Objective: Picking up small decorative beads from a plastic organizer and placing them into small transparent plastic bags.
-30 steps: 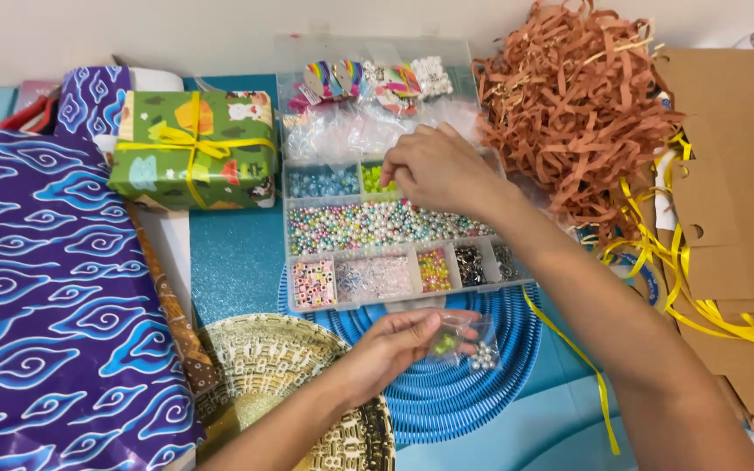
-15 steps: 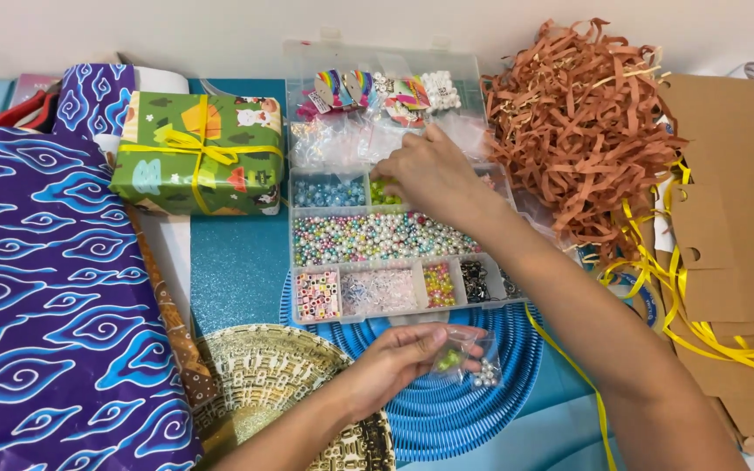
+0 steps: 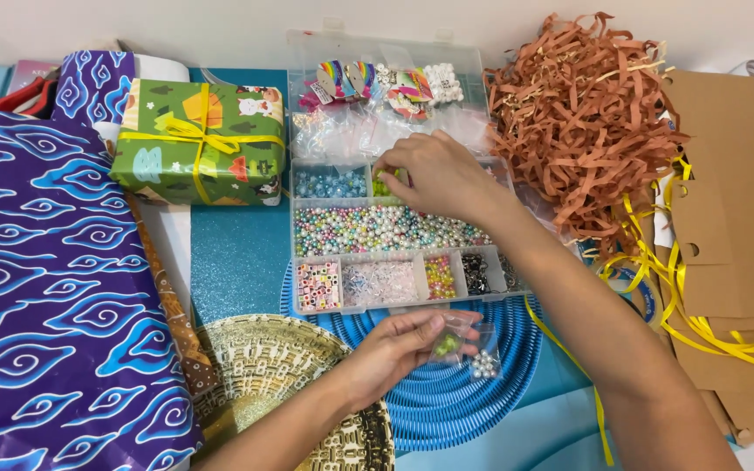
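The right hand [image 3: 434, 179] is pinching green beads [image 3: 383, 185] in the bead organizer [image 3: 307, 235] while the left hand [image 3: 394, 349] is gripping a small open bag [image 3: 464, 344], which is probably risking spills if tilted.

A pale, plain wall [image 3: 176, 26] runs along the far edge of a work surface covered in glittery teal sheeting [image 3: 237, 253]. Purple wrapping paper with blue cloud swirls [image 3: 45, 288] drapes the left side, brown cardboard [image 3: 726, 201] lies flat at the right. Soft, even light falls across the whole scene.
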